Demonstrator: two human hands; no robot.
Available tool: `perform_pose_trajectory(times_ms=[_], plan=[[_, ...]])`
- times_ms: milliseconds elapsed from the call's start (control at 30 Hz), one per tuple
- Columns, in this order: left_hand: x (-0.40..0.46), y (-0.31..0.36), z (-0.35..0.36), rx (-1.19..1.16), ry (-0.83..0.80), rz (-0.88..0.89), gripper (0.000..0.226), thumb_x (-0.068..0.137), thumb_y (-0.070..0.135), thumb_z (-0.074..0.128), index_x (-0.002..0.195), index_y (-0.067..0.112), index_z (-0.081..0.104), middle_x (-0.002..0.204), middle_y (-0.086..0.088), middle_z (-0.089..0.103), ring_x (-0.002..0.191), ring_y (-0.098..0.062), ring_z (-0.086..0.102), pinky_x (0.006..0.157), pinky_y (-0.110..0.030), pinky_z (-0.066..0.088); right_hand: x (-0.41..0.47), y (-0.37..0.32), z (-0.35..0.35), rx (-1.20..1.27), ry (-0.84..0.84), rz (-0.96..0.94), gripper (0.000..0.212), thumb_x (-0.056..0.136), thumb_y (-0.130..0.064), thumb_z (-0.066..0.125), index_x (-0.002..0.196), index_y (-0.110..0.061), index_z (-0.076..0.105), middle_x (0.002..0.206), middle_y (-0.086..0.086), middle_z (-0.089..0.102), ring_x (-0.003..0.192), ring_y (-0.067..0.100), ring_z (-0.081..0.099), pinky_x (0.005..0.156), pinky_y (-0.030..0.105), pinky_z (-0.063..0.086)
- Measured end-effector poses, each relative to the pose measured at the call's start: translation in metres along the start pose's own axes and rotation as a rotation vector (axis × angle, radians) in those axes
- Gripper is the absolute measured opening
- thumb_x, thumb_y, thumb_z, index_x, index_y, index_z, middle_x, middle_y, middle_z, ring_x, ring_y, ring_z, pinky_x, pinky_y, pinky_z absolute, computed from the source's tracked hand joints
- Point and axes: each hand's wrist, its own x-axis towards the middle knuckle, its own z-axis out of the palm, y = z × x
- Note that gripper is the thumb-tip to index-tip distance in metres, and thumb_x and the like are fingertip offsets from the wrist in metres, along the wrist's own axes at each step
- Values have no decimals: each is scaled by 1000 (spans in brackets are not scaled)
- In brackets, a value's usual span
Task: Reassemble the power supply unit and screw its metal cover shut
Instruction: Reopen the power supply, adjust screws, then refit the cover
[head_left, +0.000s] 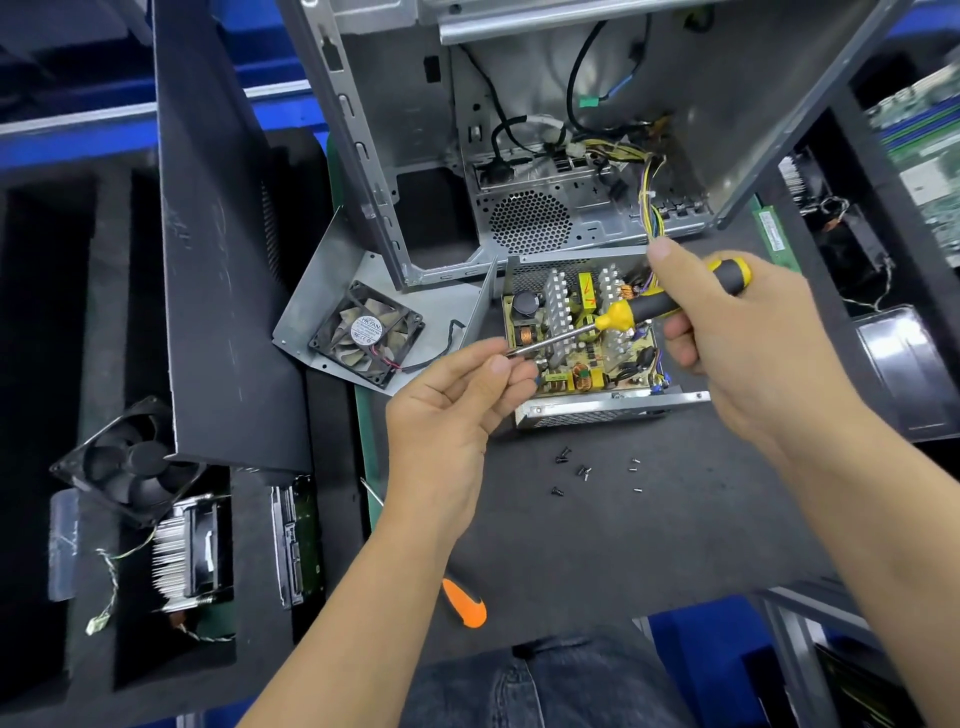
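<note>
Power supply sits open on the dark mat before us, circuit board exposed, its fan cover lying apart to the left. Our right hand grips a yellow-and-black screwdriver; our left hand pinches its tip, perhaps seating a screw. Loose screws lie nearby. We judge a dropped screw could fall among the board's components.
</note>
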Motion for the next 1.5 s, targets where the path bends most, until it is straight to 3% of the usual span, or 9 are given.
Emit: perform_pose_trajectory(times_ms=[133,300,567,800,933,1167,1267,1367,1500], plan=[[2,2,1,20,0,10,16,74,12,72,84,19,82,82,-12,76,83,-23,75,74,-24,59,-2,1,3,11,35,-7,49,81,-53,72,57,-23,43,49,-5,61,40,13,41,40,18,37],[3,0,3,-5,12,24,20,74,11,73,91,17,80,91,-16,76,88,-27,75,77,-26,59,-3,-1,4,9,48,18,49,78,-61,69,67,-19,47,61,1,69,41,14,45,42,19,40],[7,1,5,-7,28,34,18,74,9,73,86,18,81,88,-13,76,87,-25,75,75,-25,59,0,6,1,274,-114,17,28,77,-21,79,83,-19,52,78,12,68,61,24,62,60,29,54],[8,0,7,-11,20,49,18,75,9,71,88,18,80,88,-13,76,88,-26,75,76,-24,59,-1,12,6,298,-158,-21,36,71,-39,87,90,-15,67,79,2,73,72,16,68,69,26,55],[8,-1,7,-29,34,43,20,74,9,72,92,16,78,90,-15,76,89,-26,75,75,-25,59,-1,14,10,275,-156,-27,25,81,-32,76,94,-14,64,79,3,74,71,20,71,67,25,55],[8,-5,6,-9,-10,1,49,66,17,82,113,10,68,101,-15,76,97,-27,74,81,-27,58,4,15,12,247,-118,-39,23,84,-32,75,93,-14,64,80,3,74,72,21,72,60,23,53],[4,-10,2,90,22,12,43,64,32,86,103,20,76,99,-12,76,89,-25,74,79,-27,58,9,14,11,254,-79,-58,20,83,-34,76,88,-19,65,80,3,73,72,23,72,61,24,53],[-2,-19,-2,402,25,122,22,77,43,78,96,34,76,88,2,75,80,-12,70,75,-20,53,16,11,11,241,-45,-93,21,83,-36,75,87,-20,63,76,-1,72,72,23,72,61,24,54],[0,-29,-4,690,-19,189,2,85,34,74,83,35,73,83,8,65,72,-8,57,70,-16,46,25,6,14,160,-16,-165,21,87,-33,73,91,-15,62,77,2,72,72,23,73,62,26,54]])
